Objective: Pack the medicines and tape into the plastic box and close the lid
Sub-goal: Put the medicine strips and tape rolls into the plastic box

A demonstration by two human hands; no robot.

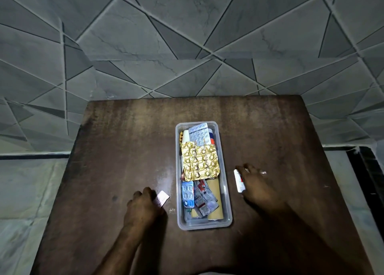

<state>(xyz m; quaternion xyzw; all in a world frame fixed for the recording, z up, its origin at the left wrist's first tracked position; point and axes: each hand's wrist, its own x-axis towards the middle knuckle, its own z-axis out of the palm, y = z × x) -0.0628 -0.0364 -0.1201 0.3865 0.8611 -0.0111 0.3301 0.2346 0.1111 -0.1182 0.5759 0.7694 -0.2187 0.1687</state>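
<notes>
A clear plastic box (225, 200) stands open in the middle of the dark wooden table (124, 150). Inside lie a crumpled gold blister sheet (199, 162), a silver strip (200, 134), blue and red-printed strips (197, 198) and a tan tube (215, 200). Left of the box, my left hand (143, 208) is shut on a small pinkish pill strip (161, 198). Right of the box, my right hand (257, 185) grips a small white medicine strip (239, 181) on edge. No lid or tape roll shows.
The table's far edge (197, 97) meets a grey tiled wall. Pale floor shows past the left and right table edges. My forearms come in from the bottom of the view.
</notes>
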